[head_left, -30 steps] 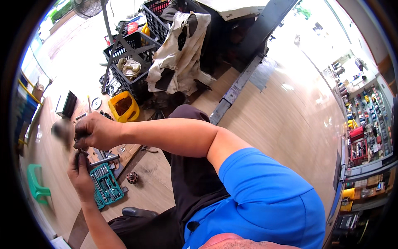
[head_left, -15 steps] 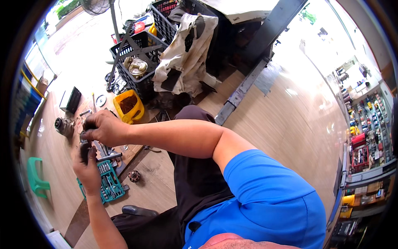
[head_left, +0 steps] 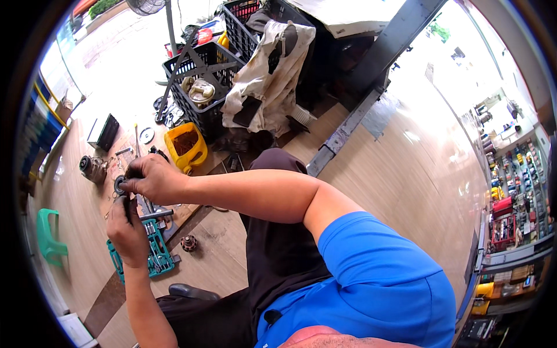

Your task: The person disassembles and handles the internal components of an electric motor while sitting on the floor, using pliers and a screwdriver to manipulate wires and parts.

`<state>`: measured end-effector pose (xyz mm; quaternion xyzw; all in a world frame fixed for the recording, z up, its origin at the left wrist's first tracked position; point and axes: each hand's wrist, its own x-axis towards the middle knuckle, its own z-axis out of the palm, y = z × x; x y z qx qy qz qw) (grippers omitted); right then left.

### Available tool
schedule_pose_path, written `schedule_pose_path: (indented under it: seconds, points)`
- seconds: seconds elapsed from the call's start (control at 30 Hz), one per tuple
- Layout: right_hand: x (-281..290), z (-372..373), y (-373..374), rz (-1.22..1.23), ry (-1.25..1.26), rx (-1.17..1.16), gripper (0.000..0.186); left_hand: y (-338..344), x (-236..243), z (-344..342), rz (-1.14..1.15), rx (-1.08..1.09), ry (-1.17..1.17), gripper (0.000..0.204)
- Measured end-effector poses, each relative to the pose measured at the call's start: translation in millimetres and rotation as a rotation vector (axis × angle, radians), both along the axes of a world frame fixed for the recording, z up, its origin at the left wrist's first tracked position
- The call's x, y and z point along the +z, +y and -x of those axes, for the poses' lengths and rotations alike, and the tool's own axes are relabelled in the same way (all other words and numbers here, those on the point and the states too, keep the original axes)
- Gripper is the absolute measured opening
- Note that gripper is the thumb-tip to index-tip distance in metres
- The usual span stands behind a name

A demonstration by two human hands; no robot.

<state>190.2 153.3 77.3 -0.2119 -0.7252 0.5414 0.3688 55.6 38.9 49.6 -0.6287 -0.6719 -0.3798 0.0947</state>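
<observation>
A small dark ring-shaped part that looks like a bearing [head_left: 120, 185] is held up between my two hands at the left. My right hand [head_left: 153, 179] is closed with thumb and fingers pinching its right side. From below, my left hand [head_left: 126, 231] is also closed, its fingertips at the ring's lower edge. Beneath them lies a brown work board [head_left: 188, 213] with scattered metal parts. A round metal motor-like housing [head_left: 93, 169] sits just beyond the hands. Nearest my left wrist is an open teal socket set case [head_left: 159, 255], with a grey bar [head_left: 158, 214] by its top edge.
A small round copper-and-dark part [head_left: 188, 243] lies on the floor. Farther off stand a yellow cut-open jug [head_left: 187, 148], a black box [head_left: 103, 132] and black crates [head_left: 200, 119] with a stained cloth [head_left: 270, 81]. A green stool [head_left: 51, 238] is at left, a grey steel post [head_left: 377, 75] ahead.
The ring has turned so that its round face and centre now show between my fingers. My left hand has shifted slightly down and right. The whole view has moved a little.
</observation>
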Motion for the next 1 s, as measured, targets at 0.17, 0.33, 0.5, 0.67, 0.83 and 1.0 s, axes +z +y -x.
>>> schedule_pose_path:
  seconds: [0.17, 0.33, 0.5, 0.67, 0.83, 1.0]
  points:
    - [1.0, -1.0, -1.5, -0.048, -0.004, -0.001, 0.022, 0.7, 1.7, -6.4, -0.037, -0.012, -0.017, 0.018]
    - [-4.3, 3.6, -3.0, -0.069, 0.036, -0.034, 0.022, 3.3, 2.1, -8.6, -0.029, -0.019, -0.134, 0.020]
    - [-14.2, 13.4, -1.5, -0.140, 0.041, -0.144, 0.022, 8.9, 3.2, -8.4, 0.006, -0.020, -0.202, 0.021]
    - [-7.8, 13.6, -1.5, 0.087, 0.046, -0.023, 0.021, 10.9, 0.9, -3.5, -0.023, 0.007, -0.151, 0.021]
    - [-19.2, 14.4, -1.9, -0.058, 0.023, -0.039, 0.020, 10.6, 0.3, -5.5, -0.007, 0.047, -0.124, 0.020]
    - [-18.1, 15.5, -4.2, -0.028, 0.052, -0.065, 0.019, 9.8, 4.8, -7.6, -0.032, 0.031, -0.112, 0.020]
